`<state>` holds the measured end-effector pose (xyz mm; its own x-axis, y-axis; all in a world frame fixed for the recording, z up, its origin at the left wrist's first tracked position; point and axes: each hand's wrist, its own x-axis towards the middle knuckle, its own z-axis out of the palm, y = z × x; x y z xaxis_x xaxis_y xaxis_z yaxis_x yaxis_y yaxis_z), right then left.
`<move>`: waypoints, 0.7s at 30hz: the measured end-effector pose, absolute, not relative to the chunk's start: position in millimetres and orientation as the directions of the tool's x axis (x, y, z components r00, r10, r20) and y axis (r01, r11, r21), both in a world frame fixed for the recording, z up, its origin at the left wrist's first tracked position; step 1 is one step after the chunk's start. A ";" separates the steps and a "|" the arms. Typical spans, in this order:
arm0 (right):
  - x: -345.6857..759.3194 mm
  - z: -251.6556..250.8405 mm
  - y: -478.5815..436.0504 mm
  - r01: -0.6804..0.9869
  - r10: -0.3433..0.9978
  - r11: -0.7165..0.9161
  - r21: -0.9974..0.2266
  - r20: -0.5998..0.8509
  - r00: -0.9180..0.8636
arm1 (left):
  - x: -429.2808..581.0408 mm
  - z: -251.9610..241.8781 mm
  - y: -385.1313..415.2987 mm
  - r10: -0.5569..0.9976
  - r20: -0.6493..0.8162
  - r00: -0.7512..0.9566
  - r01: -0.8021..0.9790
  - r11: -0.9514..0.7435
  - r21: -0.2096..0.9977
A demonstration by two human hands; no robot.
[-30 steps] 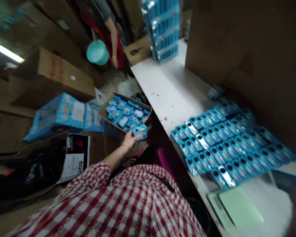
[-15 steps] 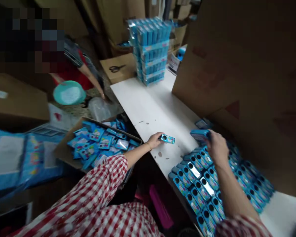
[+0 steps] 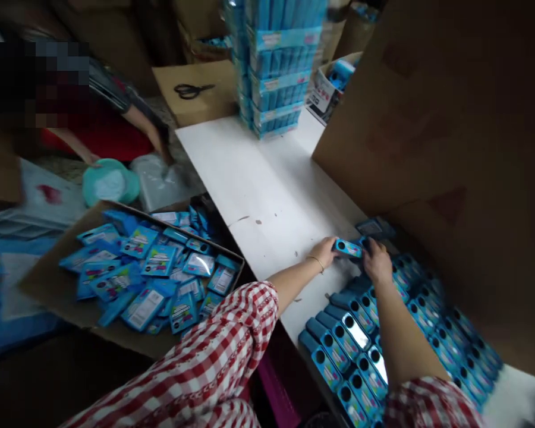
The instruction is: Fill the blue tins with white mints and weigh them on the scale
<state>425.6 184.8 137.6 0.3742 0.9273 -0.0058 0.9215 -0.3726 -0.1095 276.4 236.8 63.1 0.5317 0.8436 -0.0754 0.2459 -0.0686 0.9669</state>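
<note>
My left hand (image 3: 326, 252) is closed on a small blue box (image 3: 348, 248) with a dark round spot on its narrow face, held over the white table. My right hand (image 3: 378, 261) is at the other end of this box, its fingers closed around a dark blue piece there; whether that is a second box I cannot make out. Below and beside the right forearm stand rows of blue boxes (image 3: 329, 370), packed side by side with their spotted faces up. Another flat blue pack (image 3: 374, 227) lies behind the right hand by the cardboard.
An open carton (image 3: 40, 292) of loose blue packs stands left of the white table (image 3: 267, 196). A tall wrapped stack (image 3: 279, 83) rises at its far end, near scissors (image 3: 191, 91) on a box. Large cardboard (image 3: 432, 119) borders the right. A co-worker's hands are near a green basin (image 3: 131, 187).
My left hand has moved right and forward with its blue box, meeting my right hand. The view has shifted closer to the table and carton. The co-worker's hand has moved onto the basin.
</note>
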 end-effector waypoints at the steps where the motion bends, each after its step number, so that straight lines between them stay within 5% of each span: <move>1: 427.2 137.9 183.6 0.932 0.941 -0.334 -0.141 -0.001 0.337 | 281.5 63.8 235.6 0.846 -0.086 0.526 0.269 -0.070 0.961; 7: 409.6 146.4 169.3 0.986 0.983 -0.164 0.038 -0.073 0.166 | 234.7 73.9 212.8 0.809 -0.087 0.581 0.354 -0.156 0.922; 11: 394.5 146.2 174.1 0.971 0.973 -0.211 0.110 -0.071 0.219 | 146.5 79.3 192.2 0.863 -0.100 0.495 0.577 -0.240 0.781; 21: 436.3 130.5 216.1 0.936 0.934 -0.350 -0.032 0.059 0.351 | -32.7 71.6 115.2 0.927 -0.125 0.355 0.723 -0.187 0.665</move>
<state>436.3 216.1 130.5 0.3515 0.9343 0.0588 0.9361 -0.3501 -0.0325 -32.7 115.2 71.6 0.3546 0.9266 -0.1250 0.7229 -0.1869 0.6652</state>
